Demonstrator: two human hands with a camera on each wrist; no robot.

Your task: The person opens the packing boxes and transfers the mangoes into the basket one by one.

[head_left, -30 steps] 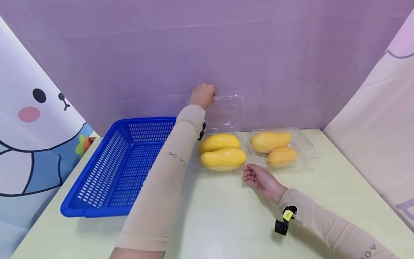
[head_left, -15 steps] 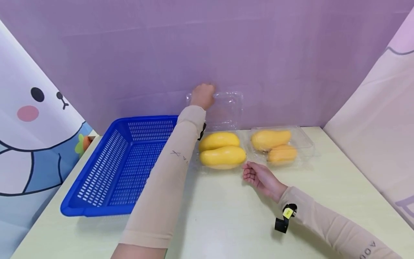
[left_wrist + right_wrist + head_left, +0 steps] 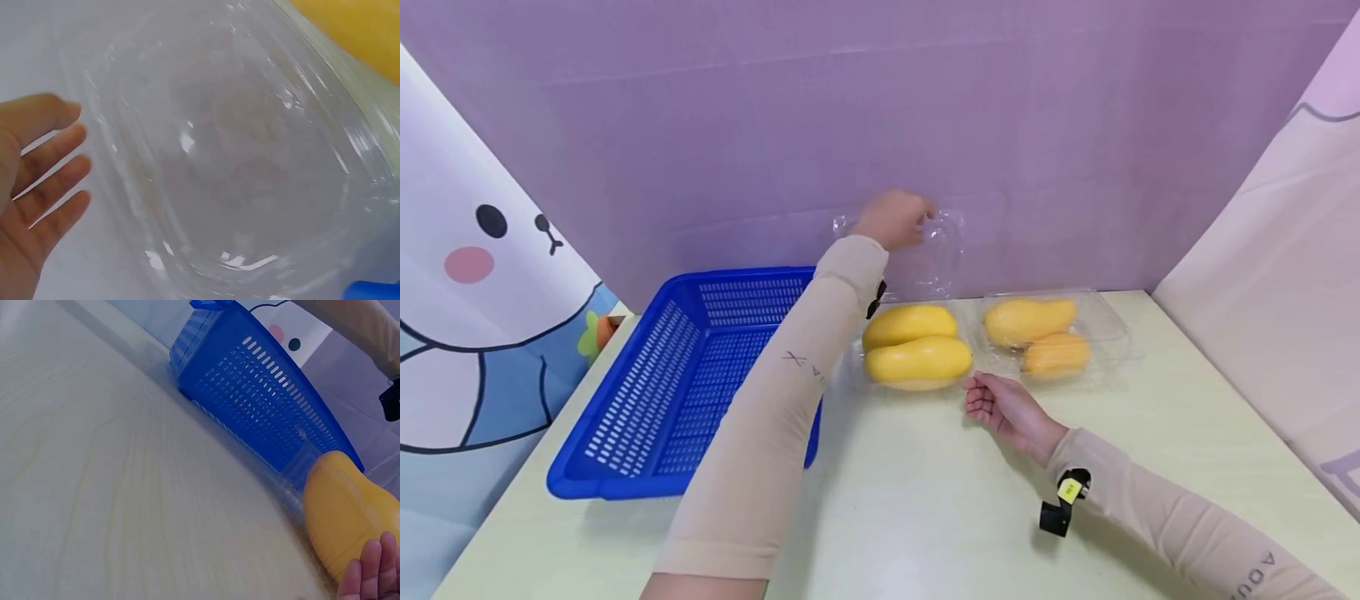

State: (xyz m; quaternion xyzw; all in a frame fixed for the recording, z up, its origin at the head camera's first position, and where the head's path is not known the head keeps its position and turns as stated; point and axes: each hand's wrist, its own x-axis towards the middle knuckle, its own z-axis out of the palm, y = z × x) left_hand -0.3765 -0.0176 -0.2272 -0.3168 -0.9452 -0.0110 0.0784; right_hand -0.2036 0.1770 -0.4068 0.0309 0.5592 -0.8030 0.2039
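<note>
In the head view, my left hand [image 3: 895, 220] is at the upper edge of the raised clear plastic lid [image 3: 925, 267]. The left wrist view has its fingers loosely bent and apart beside the lid's rim, holding nothing. Below the lid, two yellow mangoes [image 3: 917, 360] lie in the clear clamshell box. My right hand [image 3: 1011, 417] rests by the box's front right corner, fingers loosely curled; whether it touches the box is unclear. In the right wrist view its fingertips [image 3: 370, 565] appear in front of a mango [image 3: 344, 506].
A second clear box [image 3: 1108, 321] with two orange-yellow mangoes [image 3: 1030, 323] stands to the right, its lid down. At the left is a blue perforated basket [image 3: 625, 487], partly behind my left forearm. A purple cloth [image 3: 1037, 125] hangs behind the table [image 3: 910, 517].
My left hand has shifted right along the lid's upper edge, and its fist has loosened. The lid stays raised. My right hand has hardly moved.
</note>
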